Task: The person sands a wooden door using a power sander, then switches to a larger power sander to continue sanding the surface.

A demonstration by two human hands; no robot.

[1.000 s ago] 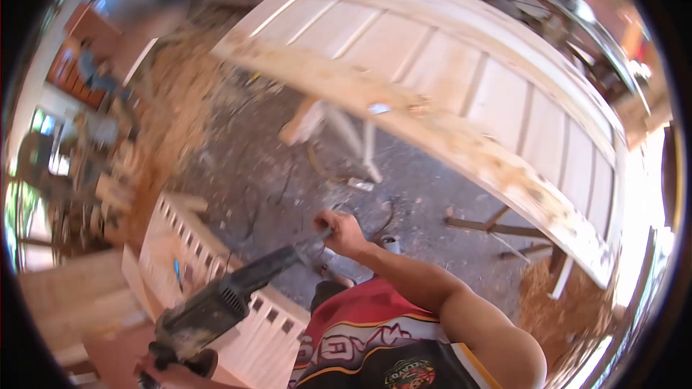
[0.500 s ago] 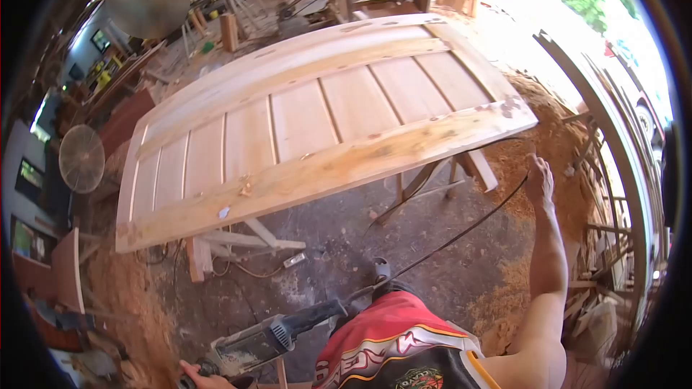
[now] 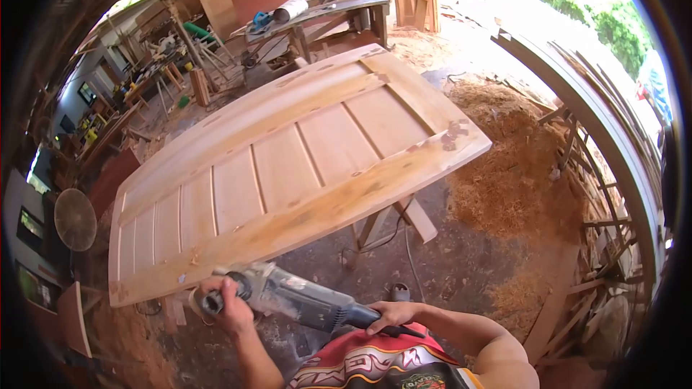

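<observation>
The panel (image 3: 288, 166) lies flat across the middle, and with the view turned, more of the far bench (image 3: 339, 11) shows beyond it. The power tool (image 3: 306, 302), previously low at near left, is now raised beside the panel's near edge; whether they touch cannot be told. The right hand (image 3: 393, 315), which was stretched out to the right, has come to the tool's rear grip, fingers closed around it. The left hand (image 3: 232, 307) still holds the tool's front end at left, fingers curled round its handle.
</observation>
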